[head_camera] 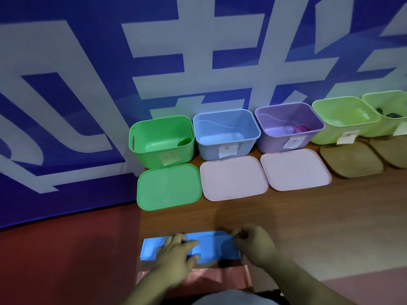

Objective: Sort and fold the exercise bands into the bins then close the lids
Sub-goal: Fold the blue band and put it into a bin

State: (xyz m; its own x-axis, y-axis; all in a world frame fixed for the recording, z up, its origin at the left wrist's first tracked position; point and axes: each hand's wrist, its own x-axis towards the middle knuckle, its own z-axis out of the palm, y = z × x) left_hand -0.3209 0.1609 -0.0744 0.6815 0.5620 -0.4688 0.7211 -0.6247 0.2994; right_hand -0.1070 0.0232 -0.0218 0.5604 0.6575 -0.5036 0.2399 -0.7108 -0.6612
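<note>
Blue exercise band (pixel 211 245) is lying flat on the wooden table (pixel 308 216), close to the near edge and right in front of the person. The left hand (pixel 176 249) sits on top of it with fingers spread and mostly straight, pressing it down rather than gripping. The right hand (pixel 253 243) is curled in, and thumb and forefinger look like they're pinching the band's upper right edge, though it's a bit blurry there. A pink band (pixel 220 278) lies just nearer the person, partly under the left forearm.

Further back, a row of open bins runs along the wall: green bin (pixel 161 140), blue bin (pixel 225 133), purple bin (pixel 288 126), then two lime bins (pixel 343 119) at the far right. All lids are off and lie flat in front of their bins: a green lid (pixel 168 187), two pale pink lids (pixel 234 178) and two brown lids (pixel 352 159). The purple bin has a small magenta roll (pixel 300 129) inside. Most of the bins have paper labels (pixel 226 149) on the front, too blurry to read.
</note>
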